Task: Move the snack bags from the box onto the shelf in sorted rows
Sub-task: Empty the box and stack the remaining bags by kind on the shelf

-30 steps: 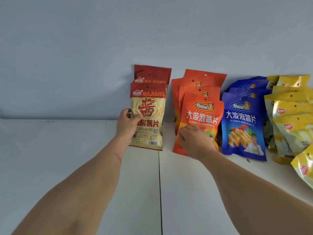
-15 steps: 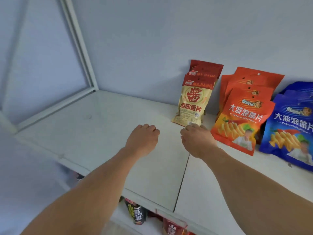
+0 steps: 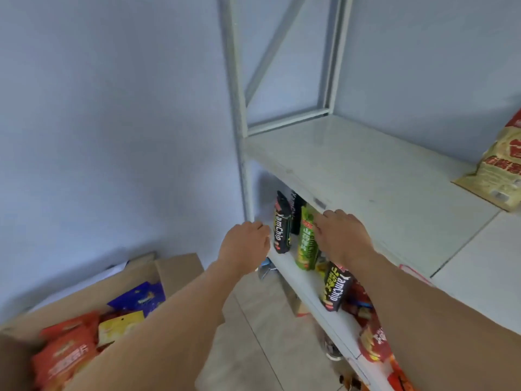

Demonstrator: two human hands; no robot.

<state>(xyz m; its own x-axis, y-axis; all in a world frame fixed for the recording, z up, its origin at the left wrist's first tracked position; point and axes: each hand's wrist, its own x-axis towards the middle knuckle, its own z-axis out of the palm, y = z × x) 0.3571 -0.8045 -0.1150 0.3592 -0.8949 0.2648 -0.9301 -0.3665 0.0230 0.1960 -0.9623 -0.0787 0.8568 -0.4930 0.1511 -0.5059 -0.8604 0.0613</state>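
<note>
Both hands empty, fingers loosely curled: left hand (image 3: 244, 244) and right hand (image 3: 339, 235) carried off shelf (image 3: 352, 170) edge, toward box (image 3: 118, 286) on floor where snack bags (image 3: 67, 354) are heaped; one sorted bag (image 3: 499, 170) seen leaning on shelf, far right.

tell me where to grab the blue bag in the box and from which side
Judging by its pose, pinch the top edge of the blue bag from above: it stands propped at the back of the box, the edge poking clear, its lower part buried behind the yellow and orange bags.
</note>
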